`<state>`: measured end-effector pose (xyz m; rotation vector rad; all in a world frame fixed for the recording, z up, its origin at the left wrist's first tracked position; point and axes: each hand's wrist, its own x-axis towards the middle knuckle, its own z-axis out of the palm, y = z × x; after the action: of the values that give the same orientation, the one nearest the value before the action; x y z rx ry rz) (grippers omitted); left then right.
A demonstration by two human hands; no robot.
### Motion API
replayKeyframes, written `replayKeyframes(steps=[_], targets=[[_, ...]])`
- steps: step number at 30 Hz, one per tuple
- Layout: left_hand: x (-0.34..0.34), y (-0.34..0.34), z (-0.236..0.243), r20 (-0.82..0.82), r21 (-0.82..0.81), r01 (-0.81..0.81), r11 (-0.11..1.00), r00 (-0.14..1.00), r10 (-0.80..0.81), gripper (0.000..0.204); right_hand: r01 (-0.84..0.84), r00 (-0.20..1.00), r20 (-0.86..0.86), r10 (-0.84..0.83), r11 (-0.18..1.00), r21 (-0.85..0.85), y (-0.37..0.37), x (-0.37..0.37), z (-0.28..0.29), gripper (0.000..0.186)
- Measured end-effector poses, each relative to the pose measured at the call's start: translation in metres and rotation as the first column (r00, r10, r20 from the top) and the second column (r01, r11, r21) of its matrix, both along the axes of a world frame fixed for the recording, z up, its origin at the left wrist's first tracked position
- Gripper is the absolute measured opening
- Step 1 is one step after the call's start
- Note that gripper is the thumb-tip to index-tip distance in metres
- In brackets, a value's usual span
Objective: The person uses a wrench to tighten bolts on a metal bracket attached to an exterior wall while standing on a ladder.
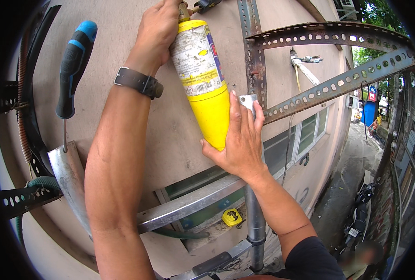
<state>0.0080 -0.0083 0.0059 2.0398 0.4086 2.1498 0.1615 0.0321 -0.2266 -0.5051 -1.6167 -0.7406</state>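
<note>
Gripping a yellow gas cylinder (207, 114) with 2 hands, the person holds it tilted in front of the beige wall (118, 32), its neck toward the upper edge of view. The left hand (158, 30) closes at the brass neck fitting (184, 11) and shoulder, though its fingertips run out of view; a grip there probably gives control of the narrow end. The right hand (241, 142) cups the rounded base, thumb underneath and index finger along the side, seemingly to bear weight and steady the tilt. Its other fingers reach a small bright metal plate (248, 100) with a visible hole; whether they press on it I cannot tell.

On the left wrist sits a dark-strapped watch (136, 82). Farther left, a blue-and-black screwdriver (75, 70) stands with its shaft in a hole of a grey metal bar (67, 171), which likely keeps it upright and handy. A yellow tape measure (232, 217) rests on the ledge (212, 239) below, apart from both hands. To the right, 2 slotted angle bars run outward from an upright slotted post (256, 79), presumably as a bracket.
</note>
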Motion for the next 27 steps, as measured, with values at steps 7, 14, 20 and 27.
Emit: replayKeyframes(steps=[7, 14, 20, 27], targets=[[-0.004, 0.006, 0.002, 0.000, 0.001, 0.070, 0.998, 0.998, -0.070, 0.044, -0.014, 1.000, 0.008, 0.014, 0.998, -0.057, 0.001, 0.001, -0.001, 0.118], [0.000, 0.000, 0.000, 0.047, -0.021, 0.060, 0.998, 0.997, -0.059, 0.043, -0.003, 1.000, 0.013, 0.004, 0.999, -0.043, 0.004, 0.000, -0.003, 0.118], [-0.008, 0.002, 0.001, 0.031, -0.050, -0.004, 0.999, 1.000, 0.005, 0.043, -0.006, 1.000, 0.000, 0.006, 0.998, -0.057, -0.004, 0.000, 0.000, 0.117], [-0.010, 0.003, 0.002, -0.008, -0.039, -0.054, 0.998, 0.999, 0.053, 0.054, -0.018, 0.999, -0.039, 0.017, 1.000, -0.023, -0.008, 0.003, 0.002, 0.112]])
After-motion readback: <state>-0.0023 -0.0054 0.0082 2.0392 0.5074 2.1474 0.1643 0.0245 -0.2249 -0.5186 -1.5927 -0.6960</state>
